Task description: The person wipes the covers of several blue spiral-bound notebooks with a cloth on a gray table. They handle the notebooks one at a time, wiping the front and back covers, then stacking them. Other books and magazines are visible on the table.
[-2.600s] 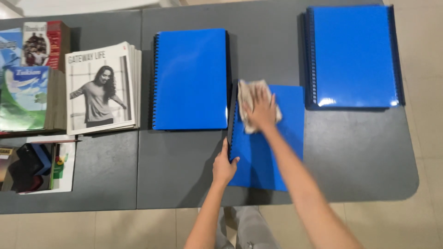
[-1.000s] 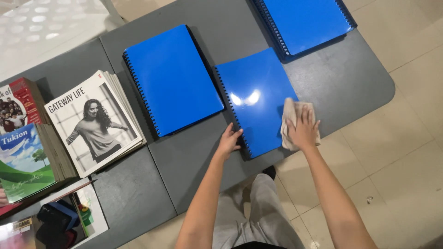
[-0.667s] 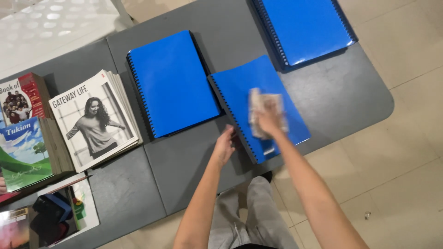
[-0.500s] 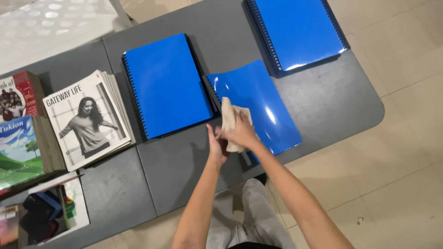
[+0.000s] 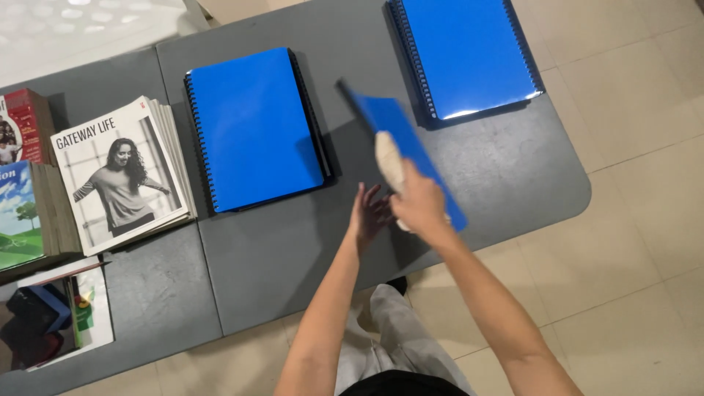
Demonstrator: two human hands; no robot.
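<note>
Head view, looking straight down on the grey table (image 5: 293, 279), and the action is right at its near edge: the blue folder (image 5: 400, 136) is up off the surface, tipped steeply on edge so it shows as a narrow slanted blue strip, its far corner pointing toward the table's middle. The right hand (image 5: 419, 205) is wrapped around the folder's near end, fingers curled shut on it, and a pale cloth (image 5: 389, 160) is bunched under that same grip, pressed against the blue cover. The left hand (image 5: 368, 214) sits just beside the right one, fingers spread and slightly bent, fingertips up against the folder's underside; whether it truly grips I cannot tell, it reads as an open, supporting hand. Below the lifted folder lies its shadow on the table. Left of the folder, flat on the table, rests a spiral-bound blue notebook (image 5: 253, 128), closed, spine to the left. Beyond the folder, at the table's far right corner, another stack of blue spiral-bound books (image 5: 466, 51) lies flat, gloss catching the light. Further left of the first notebook, a pile of magazines (image 5: 121, 176) with a black-and-white cover, then taller stacks of books (image 5: 26, 183) at the table's left end, and a small tray of oddments (image 5: 51, 315) near that corner. Pale floor tiles (image 5: 645, 220) show to the right of the table.
</note>
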